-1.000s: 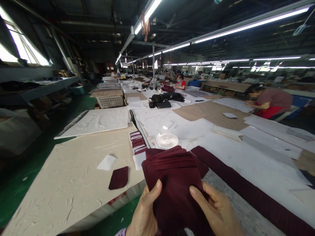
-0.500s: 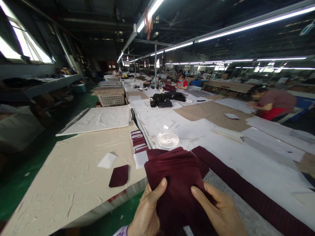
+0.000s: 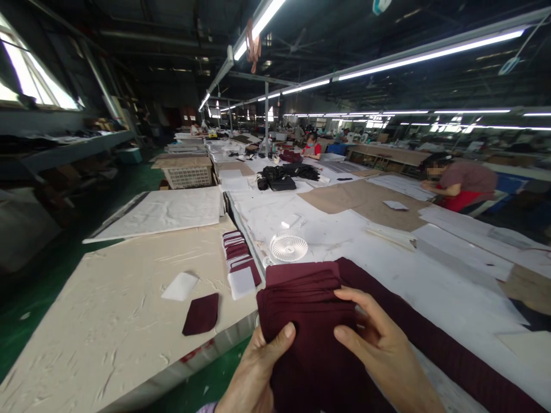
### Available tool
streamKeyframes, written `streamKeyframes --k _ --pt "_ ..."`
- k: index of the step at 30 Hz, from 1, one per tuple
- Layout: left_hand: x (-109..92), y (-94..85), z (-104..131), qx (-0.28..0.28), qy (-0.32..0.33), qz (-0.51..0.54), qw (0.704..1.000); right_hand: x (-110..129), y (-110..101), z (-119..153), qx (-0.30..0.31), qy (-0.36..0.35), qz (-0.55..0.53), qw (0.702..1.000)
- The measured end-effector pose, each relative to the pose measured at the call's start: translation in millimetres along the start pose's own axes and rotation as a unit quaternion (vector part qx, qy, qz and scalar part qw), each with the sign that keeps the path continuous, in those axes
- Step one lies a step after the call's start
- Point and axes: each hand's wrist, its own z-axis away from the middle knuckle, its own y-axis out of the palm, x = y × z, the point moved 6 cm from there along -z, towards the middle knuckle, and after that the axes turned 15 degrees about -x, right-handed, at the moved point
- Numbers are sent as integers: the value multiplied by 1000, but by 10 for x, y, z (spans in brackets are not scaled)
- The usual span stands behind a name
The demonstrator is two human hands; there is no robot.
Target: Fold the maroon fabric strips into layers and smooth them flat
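Note:
A stack of maroon fabric pieces (image 3: 307, 338) is held low in the centre, its layers fanned at the top edge. My left hand (image 3: 258, 367) grips its left side, thumb on top and fingers underneath. On the right side my right hand (image 3: 383, 344) holds the stack, thumb on the face and index finger at the upper right edge. To the left, a single maroon piece (image 3: 201, 314) and a white piece (image 3: 179, 286) lie on the cream table (image 3: 129, 298). A row of maroon and white pieces (image 3: 237, 252) lies along that table's right edge.
A white fan (image 3: 288, 248) sits just beyond the stack. A long maroon strip (image 3: 430, 327) runs down the right. Farther off are black bundles (image 3: 282, 176), brown paper (image 3: 361, 201) and a plastic crate (image 3: 187, 175). A person (image 3: 460, 180) bends over the table at right.
The right index finger has moved up to the stack's upper right edge. The fanned layers sit more squarely together. The whole view has shifted slightly, with the surroundings moving left.

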Motion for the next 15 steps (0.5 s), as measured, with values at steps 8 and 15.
streamKeyframes --k 8,15 --pt "-6 19 -60 7 21 11 1000 -102 94 69 6 69 -41 997" --pt "13 23 -46 14 17 3 1000 -100 77 24 4 35 19 999"
